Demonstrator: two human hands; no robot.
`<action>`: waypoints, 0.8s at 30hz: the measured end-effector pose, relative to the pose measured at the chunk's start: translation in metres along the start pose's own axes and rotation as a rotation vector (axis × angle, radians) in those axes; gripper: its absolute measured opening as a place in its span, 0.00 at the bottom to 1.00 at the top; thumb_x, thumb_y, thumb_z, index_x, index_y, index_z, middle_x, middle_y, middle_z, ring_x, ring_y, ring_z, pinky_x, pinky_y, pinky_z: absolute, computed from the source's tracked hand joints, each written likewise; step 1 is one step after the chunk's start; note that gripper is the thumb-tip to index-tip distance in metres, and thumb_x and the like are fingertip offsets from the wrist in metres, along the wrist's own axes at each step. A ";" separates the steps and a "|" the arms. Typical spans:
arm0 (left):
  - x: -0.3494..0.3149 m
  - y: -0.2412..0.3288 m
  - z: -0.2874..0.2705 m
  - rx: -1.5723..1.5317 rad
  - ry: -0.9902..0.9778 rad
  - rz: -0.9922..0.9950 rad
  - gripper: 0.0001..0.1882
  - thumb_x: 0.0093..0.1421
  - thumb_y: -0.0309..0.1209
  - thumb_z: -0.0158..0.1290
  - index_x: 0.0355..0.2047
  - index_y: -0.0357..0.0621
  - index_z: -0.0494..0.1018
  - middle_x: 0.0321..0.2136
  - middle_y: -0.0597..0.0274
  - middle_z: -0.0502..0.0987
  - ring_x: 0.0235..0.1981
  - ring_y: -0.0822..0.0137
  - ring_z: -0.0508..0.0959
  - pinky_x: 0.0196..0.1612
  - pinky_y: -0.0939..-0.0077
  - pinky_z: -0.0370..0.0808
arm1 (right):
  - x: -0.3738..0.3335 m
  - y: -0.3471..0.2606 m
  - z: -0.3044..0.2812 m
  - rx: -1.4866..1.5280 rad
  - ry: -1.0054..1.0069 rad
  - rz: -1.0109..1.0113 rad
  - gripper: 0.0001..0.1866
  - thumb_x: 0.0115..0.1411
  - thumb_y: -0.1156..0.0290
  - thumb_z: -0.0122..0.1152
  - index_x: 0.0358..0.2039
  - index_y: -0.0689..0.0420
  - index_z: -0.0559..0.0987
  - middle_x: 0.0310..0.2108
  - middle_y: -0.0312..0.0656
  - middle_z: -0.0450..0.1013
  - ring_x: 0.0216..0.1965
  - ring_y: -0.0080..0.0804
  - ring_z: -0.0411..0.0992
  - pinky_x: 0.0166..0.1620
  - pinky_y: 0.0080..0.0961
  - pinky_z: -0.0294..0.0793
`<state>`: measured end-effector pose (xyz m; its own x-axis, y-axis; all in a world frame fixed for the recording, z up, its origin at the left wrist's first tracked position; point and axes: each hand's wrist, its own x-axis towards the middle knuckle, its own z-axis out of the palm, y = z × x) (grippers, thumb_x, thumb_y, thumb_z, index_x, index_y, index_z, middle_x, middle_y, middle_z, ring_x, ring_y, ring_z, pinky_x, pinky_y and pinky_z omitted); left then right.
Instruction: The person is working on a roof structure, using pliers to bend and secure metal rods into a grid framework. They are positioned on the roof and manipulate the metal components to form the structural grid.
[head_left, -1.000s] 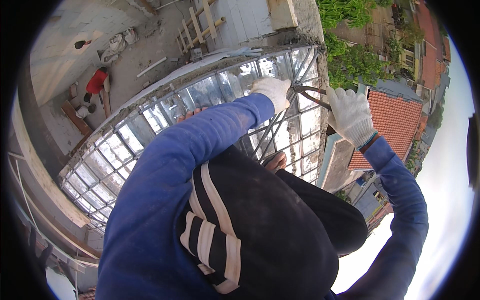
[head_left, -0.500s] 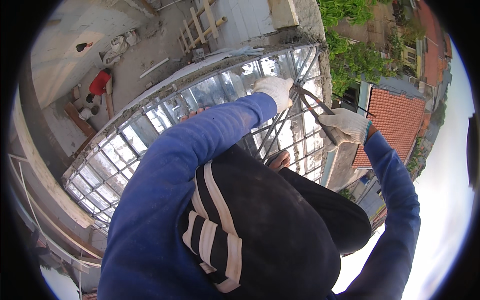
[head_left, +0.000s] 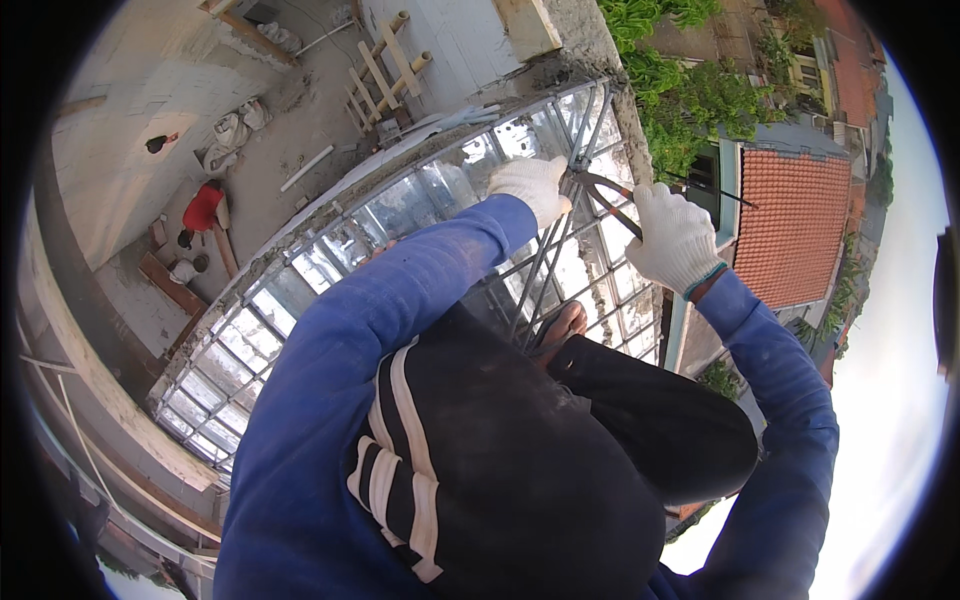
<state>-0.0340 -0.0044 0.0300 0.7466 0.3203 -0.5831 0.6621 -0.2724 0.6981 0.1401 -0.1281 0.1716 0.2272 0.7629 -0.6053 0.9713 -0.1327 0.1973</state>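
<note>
My right hand (head_left: 672, 238), in a white knit glove, is closed round the handles of a pair of pincers (head_left: 611, 194). Their jaws meet a joint in the steel bars (head_left: 545, 262), where several thin rods cross. My left hand (head_left: 528, 187), gloved too, is closed right beside that joint. Whether its fingers grip a rod or a wire is hidden. Below the bars lies a grid of rods (head_left: 432, 188) over shiny silvery sheeting. My bare foot (head_left: 568, 325) rests on this grid, near the lower end of the bars.
A rough concrete edge (head_left: 628, 130) borders the grid, with trees (head_left: 690, 110) and a red tiled roof (head_left: 795, 210) beyond. Far below at left, a person in a red shirt (head_left: 204, 207) bends over a plank. A wooden ladder (head_left: 385, 70) lies near the wall top.
My right hand has turned and swung the pincer handles upward, away from me. The left hand stays by the joint. The whole view has shifted slightly.
</note>
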 end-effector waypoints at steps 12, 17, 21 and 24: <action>0.014 0.000 0.004 0.084 -0.081 0.004 0.40 0.65 0.52 0.66 0.73 0.50 0.72 0.57 0.47 0.87 0.59 0.44 0.85 0.63 0.49 0.81 | -0.007 0.011 0.039 0.488 -0.599 0.106 0.36 0.65 0.63 0.62 0.73 0.60 0.72 0.44 0.58 0.85 0.46 0.48 0.87 0.48 0.46 0.84; 0.019 -0.009 0.010 0.151 0.008 0.044 0.42 0.62 0.59 0.65 0.70 0.49 0.76 0.55 0.46 0.87 0.58 0.42 0.86 0.61 0.49 0.81 | -0.080 0.013 0.066 0.833 -0.512 0.317 0.38 0.66 0.66 0.58 0.78 0.47 0.70 0.53 0.56 0.85 0.52 0.51 0.85 0.54 0.46 0.82; 0.024 0.000 0.002 0.211 -0.084 0.026 0.46 0.61 0.63 0.64 0.71 0.44 0.75 0.57 0.43 0.86 0.60 0.44 0.85 0.64 0.51 0.80 | -0.167 0.008 0.114 0.621 -0.379 0.478 0.38 0.61 0.75 0.56 0.75 0.50 0.70 0.55 0.65 0.82 0.56 0.66 0.81 0.59 0.56 0.80; 0.031 -0.010 0.008 0.225 -0.061 0.022 0.50 0.61 0.65 0.64 0.72 0.40 0.74 0.62 0.43 0.84 0.64 0.46 0.83 0.68 0.52 0.77 | -0.227 -0.017 0.141 0.685 -0.388 0.661 0.37 0.60 0.75 0.57 0.73 0.54 0.70 0.50 0.64 0.83 0.52 0.66 0.83 0.57 0.58 0.81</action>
<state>-0.0164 0.0008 0.0016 0.7588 0.2585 -0.5978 0.6385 -0.4764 0.6044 0.0820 -0.3881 0.1971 0.6201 0.1652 -0.7670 0.4480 -0.8771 0.1733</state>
